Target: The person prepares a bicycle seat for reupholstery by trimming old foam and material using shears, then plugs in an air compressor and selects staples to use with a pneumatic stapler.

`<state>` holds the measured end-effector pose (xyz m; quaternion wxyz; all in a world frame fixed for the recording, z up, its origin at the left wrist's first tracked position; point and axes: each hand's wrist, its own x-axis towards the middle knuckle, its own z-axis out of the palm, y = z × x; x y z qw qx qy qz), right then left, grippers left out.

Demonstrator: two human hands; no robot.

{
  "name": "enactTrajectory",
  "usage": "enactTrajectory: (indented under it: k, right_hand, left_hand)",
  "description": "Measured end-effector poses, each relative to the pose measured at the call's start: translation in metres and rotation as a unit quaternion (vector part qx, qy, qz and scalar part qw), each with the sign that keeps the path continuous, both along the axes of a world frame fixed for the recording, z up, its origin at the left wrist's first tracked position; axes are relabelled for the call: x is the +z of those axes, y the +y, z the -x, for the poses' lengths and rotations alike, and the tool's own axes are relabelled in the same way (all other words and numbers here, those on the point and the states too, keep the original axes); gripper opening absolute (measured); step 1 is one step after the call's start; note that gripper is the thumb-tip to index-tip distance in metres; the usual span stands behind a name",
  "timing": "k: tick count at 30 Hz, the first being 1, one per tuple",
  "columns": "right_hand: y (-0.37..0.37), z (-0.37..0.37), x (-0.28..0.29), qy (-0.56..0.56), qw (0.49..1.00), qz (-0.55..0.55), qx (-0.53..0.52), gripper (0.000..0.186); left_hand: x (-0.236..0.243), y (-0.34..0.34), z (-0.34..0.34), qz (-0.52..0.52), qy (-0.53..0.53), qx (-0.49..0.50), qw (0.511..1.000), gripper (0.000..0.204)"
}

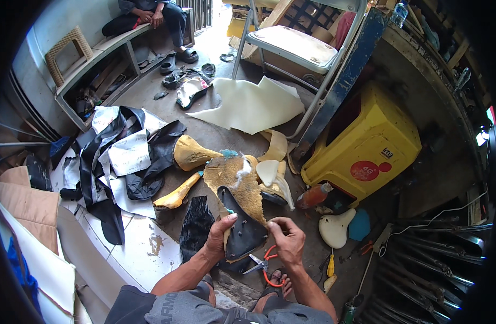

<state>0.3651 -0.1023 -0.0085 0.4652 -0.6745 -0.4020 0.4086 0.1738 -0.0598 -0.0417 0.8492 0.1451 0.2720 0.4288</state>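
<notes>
Head view, the only one I have. My left hand [225,229] grasps the left edge of a black shell [245,235], thumb on the near side. My right hand [287,237] pinches the right corner, fingertips together where the shell meets a tan pad [221,175]; I can't tell if it has one layer or both. Shell and pad are up in front of me, between the hands, shell overlapping the pad's near part. White fluff [243,170] sits on the pad.

Open scissors [267,264], orange handles, just below the hands near my foot [283,283]. Foam piece [194,152], yellowish, beyond the pad to the left; narrower strip [178,193] nearer. Black-and-white scraps [124,156] heaped left. White sheet [253,102] on the floor, far side. Right: bottle [314,195], orange; white saddle [337,228] beside a blue piece [359,224]; screwdriver [330,264] with yellow handle; yellow stool [367,146] tipped over. Person [151,16] sits on the surface [110,46], upper left.
</notes>
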Motion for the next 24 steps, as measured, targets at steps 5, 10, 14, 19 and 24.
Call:
enactTrajectory:
  k: [5, 10, 14, 19, 24]
  right_hand:
    - [-0.003, -0.049, -0.015, -0.236, 0.968, 0.028, -0.080, 0.030]
    - [-0.050, -0.072, -0.089, -0.366, 0.911, 0.065, 0.181, 0.051]
    - [-0.100, -0.043, -0.137, -0.442, 0.808, 0.166, 0.351, 0.086]
    - [-0.098, -0.040, -0.140, -0.488, 0.762, 0.213, 0.368, 0.085]
    - [-0.103, -0.063, -0.167, -0.331, 0.807, 0.227, 0.433, 0.070]
  left_hand:
    - [0.005, 0.004, 0.009, 0.050, -0.034, 0.045, 0.997, 0.045]
    - [0.006, 0.012, 0.013, 0.066, -0.026, 0.096, 0.993, 0.041]
    - [0.004, 0.015, 0.014, 0.067, -0.043, 0.101, 0.992, 0.038]
    - [0.002, 0.017, 0.023, 0.060, -0.054, 0.072, 0.994, 0.043]
    - [0.011, 0.021, 0.025, 0.001, -0.075, 0.119, 0.990, 0.057]
